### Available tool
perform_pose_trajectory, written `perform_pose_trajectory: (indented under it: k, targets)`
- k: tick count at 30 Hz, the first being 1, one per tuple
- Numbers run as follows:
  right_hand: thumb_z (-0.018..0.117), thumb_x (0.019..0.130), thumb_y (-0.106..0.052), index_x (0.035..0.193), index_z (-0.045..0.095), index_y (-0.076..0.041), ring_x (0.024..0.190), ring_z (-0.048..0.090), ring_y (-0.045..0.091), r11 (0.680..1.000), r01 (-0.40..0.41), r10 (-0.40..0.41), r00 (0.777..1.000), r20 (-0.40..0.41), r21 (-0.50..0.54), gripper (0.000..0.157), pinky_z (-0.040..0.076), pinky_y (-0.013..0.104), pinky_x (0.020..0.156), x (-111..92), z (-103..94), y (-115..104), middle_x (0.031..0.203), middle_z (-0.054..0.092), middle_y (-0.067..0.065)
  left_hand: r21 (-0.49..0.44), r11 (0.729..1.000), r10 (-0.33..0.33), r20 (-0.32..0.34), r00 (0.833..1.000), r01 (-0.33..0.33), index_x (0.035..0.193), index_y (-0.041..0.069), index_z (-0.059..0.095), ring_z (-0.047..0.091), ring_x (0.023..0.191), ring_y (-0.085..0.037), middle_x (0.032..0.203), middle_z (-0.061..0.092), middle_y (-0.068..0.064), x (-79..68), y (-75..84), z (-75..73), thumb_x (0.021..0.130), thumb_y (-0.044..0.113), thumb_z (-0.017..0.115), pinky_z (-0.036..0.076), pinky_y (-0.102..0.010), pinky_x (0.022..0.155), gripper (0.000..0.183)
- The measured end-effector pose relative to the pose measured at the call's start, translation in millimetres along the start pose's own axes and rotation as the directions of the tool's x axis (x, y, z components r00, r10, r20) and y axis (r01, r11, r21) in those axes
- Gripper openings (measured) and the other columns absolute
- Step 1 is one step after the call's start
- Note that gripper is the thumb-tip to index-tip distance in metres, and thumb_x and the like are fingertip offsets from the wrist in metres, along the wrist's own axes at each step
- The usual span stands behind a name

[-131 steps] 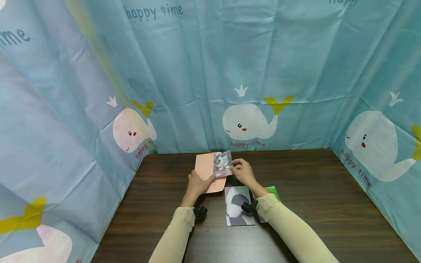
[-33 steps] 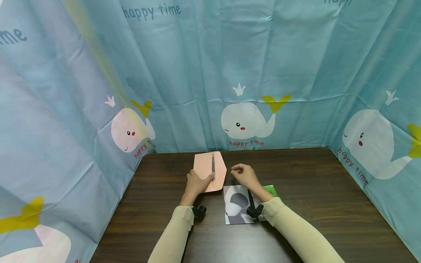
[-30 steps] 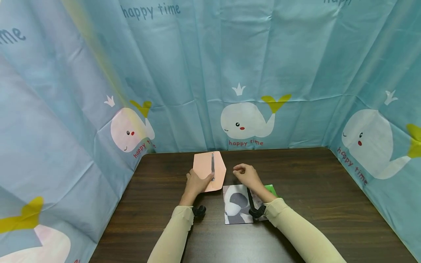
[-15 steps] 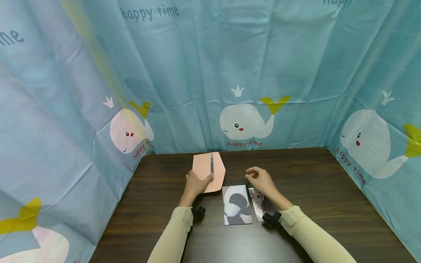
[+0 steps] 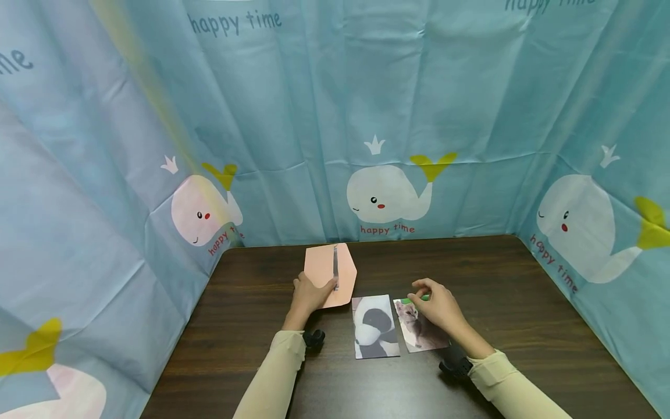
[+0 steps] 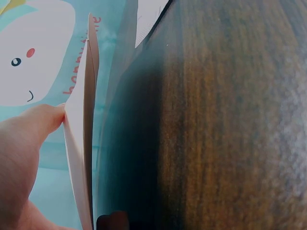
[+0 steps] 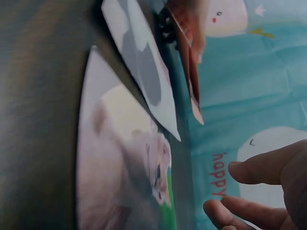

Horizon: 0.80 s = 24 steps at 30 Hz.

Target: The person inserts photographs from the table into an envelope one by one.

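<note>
The left hand (image 5: pixel 310 295) pinches the peach envelope (image 5: pixel 319 263) over the desk (image 5: pixel 230 337); the right hand (image 5: pixel 438 305), thumb and fingers apart, hovers near the kitten card (image 5: pixel 416 334), seemingly not touching, beside the grey-and-white card (image 5: pixel 374 331).

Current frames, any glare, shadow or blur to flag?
Head: pale sheen on the table near the bottom edge; left wrist: dark band beside the peach envelope, shadow or reflection unclear, with pale glare toward the right edge; right wrist: hazy overall, the cat card soft.
</note>
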State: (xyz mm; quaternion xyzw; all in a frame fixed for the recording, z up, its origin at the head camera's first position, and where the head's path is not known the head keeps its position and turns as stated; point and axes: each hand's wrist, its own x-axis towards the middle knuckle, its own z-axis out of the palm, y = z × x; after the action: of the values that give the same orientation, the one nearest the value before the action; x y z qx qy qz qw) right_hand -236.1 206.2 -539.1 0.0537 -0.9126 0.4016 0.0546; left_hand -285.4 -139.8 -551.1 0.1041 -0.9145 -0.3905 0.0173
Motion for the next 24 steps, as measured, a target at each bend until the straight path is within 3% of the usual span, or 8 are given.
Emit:
perform_pose_trajectory:
  k: [4,12,24]
  targets:
    - [0.082,0.097,-0.024,0.127,0.072,-0.004,0.071,0.057,0.018,0.999,-0.014,0.014,1.0,-0.009,-0.047,0.038,0.044,0.038,0.065,-13.3,-7.6,5.1,0.097,0.072,0.003,-0.006,1.0,-0.005,0.003,1.0,0.005,0.157,-0.015,0.029,0.058,0.122,-0.05,0.143,0.042,-0.038,-0.2,0.5,0.3,0.09,0.065,0.077,0.049,-0.062,0.106,0.115]
    - [0.086,0.093,-0.032,0.125,0.071,-0.002,0.098,0.064,0.029,0.983,-0.004,-0.003,0.999,-0.037,-0.186,0.046,0.051,0.052,0.081,-36.3,-14.0,15.3,0.1,0.071,0.004,-0.011,1.0,-0.01,0.008,1.0,0.01,0.158,-0.014,0.028,0.058,0.122,-0.05,0.144,0.041,-0.038,-0.8,0.5,-0.5,0.09,0.063,0.078,0.049,-0.062,0.107,0.114]
    - [0.089,0.086,-0.049,0.121,0.069,-0.004,0.097,0.06,0.029,0.953,-0.093,0.093,0.996,-0.016,-0.289,0.06,0.049,0.051,0.077,-55.1,-22.5,19.4,0.102,0.065,0.006,-0.021,1.0,-0.009,0.014,1.0,0.01,0.159,-0.013,0.027,0.059,0.121,-0.05,0.144,0.04,-0.037,0.3,0.0,-0.7,0.09,0.063,0.077,0.05,-0.062,0.106,0.115]
